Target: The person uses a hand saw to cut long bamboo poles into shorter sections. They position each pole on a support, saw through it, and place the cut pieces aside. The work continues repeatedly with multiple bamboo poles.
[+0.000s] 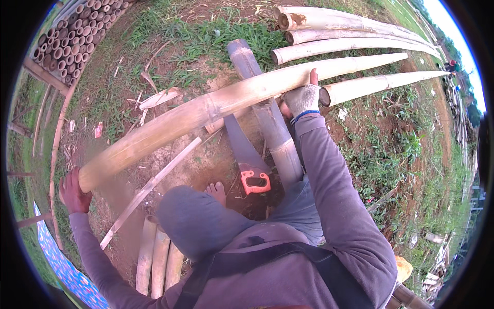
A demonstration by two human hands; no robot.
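Note:
A long pale bamboo pole (pixel 170 123) slants across in front of me, its near end at the left. My bare left hand (pixel 75 191) is closed round that end, fingers along its outer side. Farther along, my right hand (pixel 302 100), in a whitish glove with a blue cuff, grips the same pole from below with the thumb up its side. Beneath the pole crosses a thicker grey-brown bamboo piece (pixel 282 147), running toward my legs. A handsaw (pixel 247 149) with an orange handle leans there, its blade tip hidden behind the pale pole.
Several long bamboo poles (pixel 355 46) lie at the far right, and another pole (pixel 381 86) sits close to my right hand. A thin split strip (pixel 152 190) and short bamboo lengths (pixel 160 252) lie on the left. Stacked cut bamboo (pixel 72 44) stands far left.

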